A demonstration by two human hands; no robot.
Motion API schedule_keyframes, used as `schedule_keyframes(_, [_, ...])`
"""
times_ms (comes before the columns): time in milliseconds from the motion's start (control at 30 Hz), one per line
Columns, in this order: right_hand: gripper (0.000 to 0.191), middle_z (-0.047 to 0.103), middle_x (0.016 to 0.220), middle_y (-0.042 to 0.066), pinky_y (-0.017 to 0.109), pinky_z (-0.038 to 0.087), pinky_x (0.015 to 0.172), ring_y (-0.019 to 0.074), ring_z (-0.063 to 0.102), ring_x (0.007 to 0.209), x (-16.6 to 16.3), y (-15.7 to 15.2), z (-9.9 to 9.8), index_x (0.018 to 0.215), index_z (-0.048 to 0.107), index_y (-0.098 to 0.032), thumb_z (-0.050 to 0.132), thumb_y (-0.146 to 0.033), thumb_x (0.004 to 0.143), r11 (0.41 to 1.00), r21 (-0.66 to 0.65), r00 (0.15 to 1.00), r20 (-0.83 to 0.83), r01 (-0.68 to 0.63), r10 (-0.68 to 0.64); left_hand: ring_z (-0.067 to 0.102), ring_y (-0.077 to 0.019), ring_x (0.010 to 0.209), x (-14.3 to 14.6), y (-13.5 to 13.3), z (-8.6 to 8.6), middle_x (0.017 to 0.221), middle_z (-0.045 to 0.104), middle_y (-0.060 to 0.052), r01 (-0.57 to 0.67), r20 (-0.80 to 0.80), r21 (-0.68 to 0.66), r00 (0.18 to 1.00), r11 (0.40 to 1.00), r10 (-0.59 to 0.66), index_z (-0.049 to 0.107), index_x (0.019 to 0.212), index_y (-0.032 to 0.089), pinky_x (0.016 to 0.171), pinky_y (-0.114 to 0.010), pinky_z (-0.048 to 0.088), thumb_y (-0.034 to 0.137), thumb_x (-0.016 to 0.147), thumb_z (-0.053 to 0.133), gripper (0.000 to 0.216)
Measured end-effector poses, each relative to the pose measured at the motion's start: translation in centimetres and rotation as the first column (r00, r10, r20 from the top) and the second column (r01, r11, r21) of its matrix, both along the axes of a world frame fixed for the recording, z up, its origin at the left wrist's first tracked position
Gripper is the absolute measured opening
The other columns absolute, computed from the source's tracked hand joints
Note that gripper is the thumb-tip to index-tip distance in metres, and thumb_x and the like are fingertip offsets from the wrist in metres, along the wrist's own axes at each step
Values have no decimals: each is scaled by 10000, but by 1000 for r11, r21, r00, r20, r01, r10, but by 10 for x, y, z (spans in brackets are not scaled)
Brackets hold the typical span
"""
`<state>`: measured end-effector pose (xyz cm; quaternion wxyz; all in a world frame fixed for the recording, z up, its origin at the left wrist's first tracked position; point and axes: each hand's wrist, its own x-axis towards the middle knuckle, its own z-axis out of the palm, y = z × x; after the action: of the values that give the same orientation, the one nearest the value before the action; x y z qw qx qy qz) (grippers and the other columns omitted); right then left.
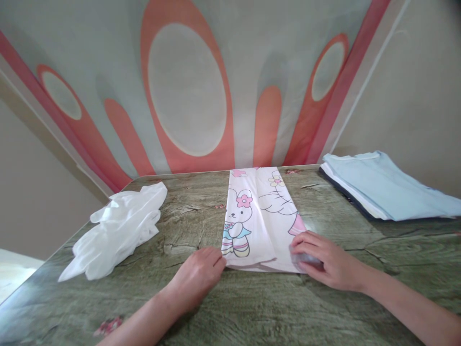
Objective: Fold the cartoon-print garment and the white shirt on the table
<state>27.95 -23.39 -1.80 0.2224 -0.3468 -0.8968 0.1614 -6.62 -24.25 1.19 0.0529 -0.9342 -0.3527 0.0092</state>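
A pale pink garment (257, 226) with a cartoon rabbit print lies in front of me, folded lengthwise into a long panel. Its far end reaches the table's back edge, and its near edge faces me with layers slightly apart. My left hand (201, 271) is closed on the near left corner, fingertips pinched at the cloth. On the near right corner, my right hand (324, 259) grips the edge between fingers and thumb. Exactly what kind of garment it is, I cannot tell from the folded shape.
A crumpled white cloth (117, 230) lies at the left of the wood-patterned table (187, 317). Toward the right back is a stack of folded clothes (389, 185), light blue on top with white and dark layers beneath. A printed backdrop (245, 120) stands behind the table.
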Motion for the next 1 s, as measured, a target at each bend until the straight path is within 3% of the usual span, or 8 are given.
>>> schedule_keyframes(300, [74,588,847,46,292,470,696,151,562,784,-5,-6,21,789,595,-188,534,-205,825,987,-134,996,18,-84,87,522,-170,784,6,-12,23,871,565,-34,-13,-43,-252,999,968,2,522,801,179,689,-266,441,37,738,468,164])
schedule_keyframes(433, [162,592,727,18,269,451,636,126,553,672,-17,14,23,740,594,-187,493,-213,864,991,-74,990,82,-108,114,527,-178,828,8,-14,28,914,569,-33,-18,-38,-303,999,953,7,520,831,184,730,-282,450,47,717,484,182])
schedule_keyframes(500, [176,626,785,29,279,465,677,136,576,732,-30,34,21,828,621,-194,454,-193,884,996,3,993,67,-95,94,529,-182,830,9,-14,30,921,570,-35,-25,-49,-308,999,951,10,519,834,185,732,-290,452,58,713,491,177])
schedule_keyframes(567, [215,647,977,54,315,474,795,160,586,900,-46,58,15,1006,612,-204,432,-180,891,995,78,998,27,-55,53,531,-184,824,9,-15,31,917,571,-35,-31,-59,-307,998,951,13,517,832,187,725,-293,452,70,717,494,166])
schedule_keyframes(667, [342,546,1253,79,382,426,941,193,510,1125,-66,94,1,1221,515,-208,420,-202,893,988,153,999,12,33,-36,532,-184,811,10,-15,34,916,574,-34,-30,-67,-310,998,950,10,513,820,189,717,-294,452,80,716,497,151])
schedule_keyframes(733, [387,492,1320,92,412,390,984,208,454,1200,-73,109,-10,1278,471,-196,419,-223,895,985,167,998,49,30,-39,533,-187,808,10,-16,36,917,576,-32,-30,-69,-319,998,947,9,509,807,191,719,-301,452,81,706,500,150])
schedule_keyframes(867, [386,494,1323,84,434,349,1019,206,410,1241,-71,111,-22,1289,469,-198,401,-249,912,988,151,997,81,-16,4,542,-183,813,10,-20,42,900,586,-16,-28,-43,-375,999,927,12,506,788,195,735,-294,449,78,690,511,153])
schedule_keyframes(1000, [369,496,1321,69,427,347,1027,206,412,1235,-58,100,-18,1258,504,-206,442,-282,902,992,119,996,79,-44,35,567,-152,778,5,-23,49,839,607,25,3,-6,-491,1000,871,-7,525,790,205,733,-247,444,86,703,558,150])
